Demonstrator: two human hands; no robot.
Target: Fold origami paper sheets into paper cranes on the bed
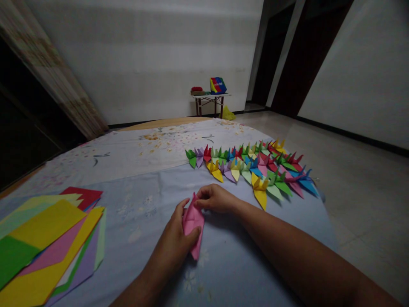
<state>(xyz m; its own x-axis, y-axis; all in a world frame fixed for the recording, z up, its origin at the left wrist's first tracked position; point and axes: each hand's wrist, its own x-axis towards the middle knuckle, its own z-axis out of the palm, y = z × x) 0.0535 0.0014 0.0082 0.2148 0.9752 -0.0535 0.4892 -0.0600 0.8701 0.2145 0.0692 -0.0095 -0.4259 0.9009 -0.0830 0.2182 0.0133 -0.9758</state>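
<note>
A partly folded piece of pink origami paper (194,218), long and pointed at both ends, is between my hands just above the cloth. My left hand (180,228) grips its left side, the thumb lying across the lower front. With thumb and fingers closed, my right hand (213,198) pinches its upper right edge. To the right, several folded paper cranes (260,187) in yellow, green, pink, blue, red and purple stand in rows. Over on the left lies a loose stack of coloured paper sheets (47,224).
A floral cloth (140,179) covers the round table, whose wooden edge (162,123) shows at the back. Against the far wall stands a small side table (211,96) with a colourful bag (218,85) on it. A curtain (54,64) hangs at left; tiled floor (361,179) lies to the right.
</note>
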